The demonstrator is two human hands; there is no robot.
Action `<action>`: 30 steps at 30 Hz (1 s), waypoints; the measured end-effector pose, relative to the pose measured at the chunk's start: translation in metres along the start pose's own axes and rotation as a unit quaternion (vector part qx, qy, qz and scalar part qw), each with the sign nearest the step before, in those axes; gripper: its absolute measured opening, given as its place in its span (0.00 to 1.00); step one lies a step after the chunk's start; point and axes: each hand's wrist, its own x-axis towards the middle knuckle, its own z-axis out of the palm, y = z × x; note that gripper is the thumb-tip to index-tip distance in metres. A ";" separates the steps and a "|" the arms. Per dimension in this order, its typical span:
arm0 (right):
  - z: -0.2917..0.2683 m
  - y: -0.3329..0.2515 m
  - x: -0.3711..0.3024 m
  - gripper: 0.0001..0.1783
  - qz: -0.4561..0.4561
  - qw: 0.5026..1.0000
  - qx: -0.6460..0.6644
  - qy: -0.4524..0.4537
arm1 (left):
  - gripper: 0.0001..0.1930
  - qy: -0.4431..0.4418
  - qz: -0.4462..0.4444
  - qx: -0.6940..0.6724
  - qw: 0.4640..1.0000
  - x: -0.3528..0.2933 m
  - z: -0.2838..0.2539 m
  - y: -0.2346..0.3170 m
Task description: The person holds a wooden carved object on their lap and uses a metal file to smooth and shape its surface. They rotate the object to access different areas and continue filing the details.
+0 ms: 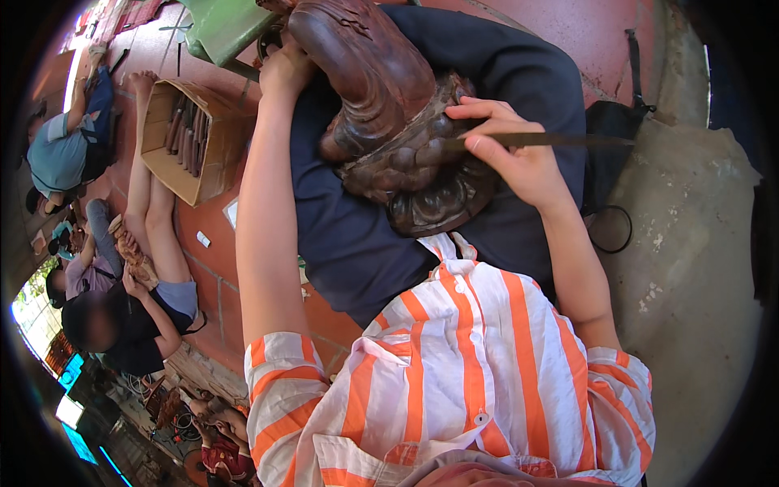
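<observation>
A dark brown, glossy carved wooden statue (369, 97) lies across my lap, its scalloped, petal-like base (442, 199) toward me. My left hand (286, 71) is closed around its far upper left part; the fingertips are partly hidden behind the wood. Between the thumb and fingers of my right hand (519, 158) is a long, flat metal file (568, 140). One end of the file meets the carved band above the base, and the other points out to the right. The index and middle fingers of that hand reach over toward the carving.
A cardboard box (174, 142) of wooden-handled tools stands on the red tiled floor at left. Beyond it, a seated person (122, 325) holds a pale wood carving (134, 252), and others sit farther off. A green plastic chair (219, 32) is at the far left. Grey concrete (682, 235) lies right.
</observation>
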 end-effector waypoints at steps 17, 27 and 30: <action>0.000 0.004 -0.004 0.08 0.038 0.995 0.088 0.039 | 0.47 0.023 -0.002 0.050 0.998 -0.045 -0.012 0.003; -0.009 0.006 0.012 0.09 0.030 0.998 0.049 -0.004 | 0.44 0.070 -0.033 0.063 0.995 -0.066 -0.029 0.037; -0.013 -0.007 0.020 0.10 0.030 0.997 0.017 -0.071 | 0.44 0.084 -0.007 0.093 0.992 -0.062 -0.016 0.013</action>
